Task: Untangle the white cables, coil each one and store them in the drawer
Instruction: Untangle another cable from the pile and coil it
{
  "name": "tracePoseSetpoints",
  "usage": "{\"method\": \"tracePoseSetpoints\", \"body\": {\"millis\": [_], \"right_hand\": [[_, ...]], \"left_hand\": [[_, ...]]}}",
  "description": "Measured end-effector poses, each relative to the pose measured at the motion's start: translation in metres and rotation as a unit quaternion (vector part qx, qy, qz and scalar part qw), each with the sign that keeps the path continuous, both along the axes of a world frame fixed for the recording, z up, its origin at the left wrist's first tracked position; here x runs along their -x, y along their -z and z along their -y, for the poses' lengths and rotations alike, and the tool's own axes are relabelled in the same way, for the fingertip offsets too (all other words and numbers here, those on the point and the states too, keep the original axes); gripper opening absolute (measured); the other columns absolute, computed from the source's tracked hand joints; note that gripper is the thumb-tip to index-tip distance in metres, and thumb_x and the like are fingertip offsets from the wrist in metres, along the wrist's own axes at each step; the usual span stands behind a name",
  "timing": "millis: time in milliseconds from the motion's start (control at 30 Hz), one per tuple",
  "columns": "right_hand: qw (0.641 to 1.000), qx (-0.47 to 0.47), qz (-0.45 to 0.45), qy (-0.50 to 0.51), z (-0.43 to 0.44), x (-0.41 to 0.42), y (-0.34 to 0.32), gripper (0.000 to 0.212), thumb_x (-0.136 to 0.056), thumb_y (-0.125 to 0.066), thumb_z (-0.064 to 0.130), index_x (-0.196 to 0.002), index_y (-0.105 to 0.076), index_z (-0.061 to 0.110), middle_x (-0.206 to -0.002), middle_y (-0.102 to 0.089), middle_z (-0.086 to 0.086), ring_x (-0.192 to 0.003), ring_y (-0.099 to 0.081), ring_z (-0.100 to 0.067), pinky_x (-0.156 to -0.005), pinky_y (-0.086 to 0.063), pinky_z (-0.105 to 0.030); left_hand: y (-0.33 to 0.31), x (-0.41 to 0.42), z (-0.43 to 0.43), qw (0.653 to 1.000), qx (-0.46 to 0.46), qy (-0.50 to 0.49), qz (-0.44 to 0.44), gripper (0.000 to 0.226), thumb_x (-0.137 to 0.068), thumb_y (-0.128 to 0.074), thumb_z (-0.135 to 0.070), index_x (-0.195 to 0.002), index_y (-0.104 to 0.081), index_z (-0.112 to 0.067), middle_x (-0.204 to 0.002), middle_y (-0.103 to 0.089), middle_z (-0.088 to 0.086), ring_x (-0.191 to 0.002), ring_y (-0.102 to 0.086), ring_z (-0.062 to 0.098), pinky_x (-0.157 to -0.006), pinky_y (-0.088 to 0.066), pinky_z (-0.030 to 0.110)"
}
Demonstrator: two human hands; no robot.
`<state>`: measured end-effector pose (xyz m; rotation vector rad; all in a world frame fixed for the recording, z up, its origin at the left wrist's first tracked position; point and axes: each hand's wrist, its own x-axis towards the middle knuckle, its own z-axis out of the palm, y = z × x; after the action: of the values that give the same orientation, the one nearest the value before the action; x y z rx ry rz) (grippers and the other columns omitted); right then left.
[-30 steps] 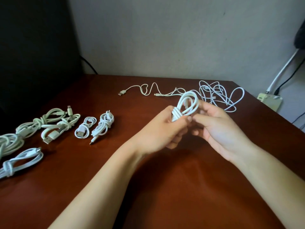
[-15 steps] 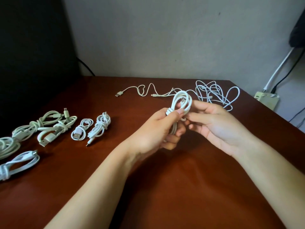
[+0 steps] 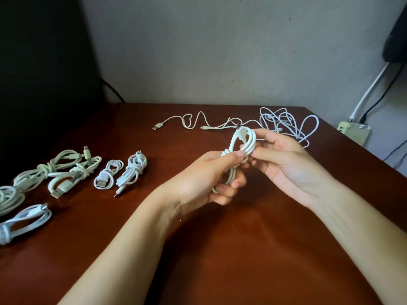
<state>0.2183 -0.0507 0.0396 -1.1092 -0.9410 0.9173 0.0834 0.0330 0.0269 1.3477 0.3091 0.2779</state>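
A coiled white cable (image 3: 243,143) is held upright above the brown table (image 3: 220,260). My left hand (image 3: 204,179) grips its lower half, thumb pressed on the wrapped middle. My right hand (image 3: 284,159) pinches the upper loop from the right. At the back right lies a tangle of loose white cables (image 3: 288,124), and a single loose cable (image 3: 187,122) trails left from it to a USB plug. Several coiled and tied cables (image 3: 66,172) lie in a row at the left. No drawer is in view.
A grey wall runs behind the table. A power strip (image 3: 354,132) with plugged-in leads sits off the table's right edge. A dark panel (image 3: 39,73) stands at the left. Bare brown tabletop stretches between my forearms and toward the front edge.
The coil has turned more upright in my hands, with my left fingers closing round its lower half. The view has shifted slightly.
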Motion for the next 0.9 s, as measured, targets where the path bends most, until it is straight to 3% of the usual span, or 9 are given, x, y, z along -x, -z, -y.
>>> {"method": "tracePoseSetpoints", "body": {"millis": [233,300,367,433,500,600,700,767,900], "right_hand": [[0.991,0.020,-0.128,-0.010,0.001,-0.005,-0.005,0.034,-0.069,-0.051,0.009,-0.099,-0.066,0.000,-0.085,-0.069,-0.008,-0.072,-0.063,-0.010,-0.060,-0.051,-0.016],[0.989,0.020,-0.147,0.013,0.000,-0.004,-0.004,0.025,-0.071,-0.056,0.013,-0.087,-0.072,0.004,-0.087,-0.071,-0.008,-0.074,-0.065,-0.010,-0.058,-0.051,-0.016],[0.993,0.024,-0.115,0.034,-0.001,-0.002,-0.002,0.016,-0.071,-0.062,0.018,-0.076,-0.076,0.012,-0.085,-0.071,-0.004,-0.073,-0.064,-0.007,-0.058,-0.050,-0.014],[0.997,0.028,-0.056,0.042,-0.001,-0.003,0.001,0.023,-0.069,-0.066,0.021,-0.089,-0.072,0.012,-0.084,-0.068,-0.003,-0.074,-0.061,-0.008,-0.061,-0.049,-0.013],[0.998,0.031,0.007,0.045,0.000,-0.002,0.002,0.034,-0.067,-0.069,0.021,-0.100,-0.067,0.013,-0.082,-0.066,-0.002,-0.075,-0.058,-0.009,-0.068,-0.049,-0.015],[0.989,0.031,0.118,0.079,0.000,-0.001,0.005,0.023,-0.074,-0.070,0.017,-0.097,-0.068,0.018,-0.077,-0.067,0.005,-0.074,-0.060,-0.009,-0.076,-0.048,-0.023],[0.982,0.014,0.158,0.106,-0.002,-0.001,0.008,0.010,-0.088,-0.062,0.013,-0.091,-0.068,0.021,-0.081,-0.068,0.005,-0.077,-0.061,-0.006,-0.072,-0.049,-0.023],[0.982,0.009,0.151,0.113,-0.003,-0.003,0.008,0.009,-0.089,-0.062,0.016,-0.091,-0.069,0.021,-0.083,-0.066,0.000,-0.079,-0.060,-0.007,-0.068,-0.049,-0.020],[0.984,0.004,0.121,0.133,-0.004,-0.004,0.007,0.006,-0.085,-0.063,0.022,-0.085,-0.066,0.017,-0.073,-0.064,0.003,-0.074,-0.060,-0.006,-0.063,-0.049,-0.018]], "left_hand": [[0.000,0.000,0.000,1.000,0.002,-0.016,-0.018,0.025,-0.101,-0.040,-0.027,-0.083,-0.046,-0.010,-0.053,-0.038,0.003,-0.039,-0.021,0.006,-0.041,-0.013,0.016],[0.001,0.000,-0.001,0.998,-0.028,-0.032,-0.036,0.026,-0.100,-0.041,-0.031,-0.084,-0.046,-0.012,-0.054,-0.038,0.002,-0.039,-0.021,0.007,-0.041,-0.013,0.015],[0.003,-0.001,-0.001,0.990,-0.108,-0.057,-0.072,0.030,-0.100,-0.042,-0.038,-0.083,-0.047,-0.014,-0.054,-0.038,0.000,-0.040,-0.023,0.008,-0.039,-0.017,0.014],[0.006,-0.003,-0.001,0.965,-0.227,-0.080,-0.102,0.033,-0.098,-0.044,-0.043,-0.082,-0.047,-0.014,-0.056,-0.040,-0.002,-0.041,-0.028,0.008,-0.038,-0.025,0.018],[0.010,-0.004,-0.001,0.927,-0.342,-0.104,-0.113,0.037,-0.096,-0.046,-0.046,-0.078,-0.043,-0.014,-0.060,-0.041,-0.004,-0.047,-0.033,0.009,-0.047,-0.030,0.023],[0.011,-0.003,0.001,0.895,-0.407,-0.130,-0.124,0.038,-0.093,-0.045,-0.051,-0.076,-0.042,-0.017,-0.064,-0.041,-0.010,-0.055,-0.035,0.008,-0.052,-0.030,0.020],[0.008,-0.004,0.001,0.926,-0.337,-0.130,-0.107,0.039,-0.096,-0.037,-0.051,-0.088,-0.051,-0.015,-0.069,-0.044,-0.010,-0.060,-0.039,0.007,-0.058,-0.034,0.022],[0.005,-0.004,-0.001,0.957,-0.241,-0.137,-0.086,0.037,-0.101,-0.032,-0.045,-0.081,-0.052,-0.023,-0.066,-0.045,-0.009,-0.058,-0.040,0.006,-0.054,-0.038,0.023],[0.005,-0.003,-0.008,0.990,-0.063,-0.127,0.001,0.031,-0.101,-0.043,-0.031,-0.079,-0.059,-0.016,-0.064,-0.040,-0.004,-0.056,-0.031,0.008,-0.047,-0.025,0.021]]}}
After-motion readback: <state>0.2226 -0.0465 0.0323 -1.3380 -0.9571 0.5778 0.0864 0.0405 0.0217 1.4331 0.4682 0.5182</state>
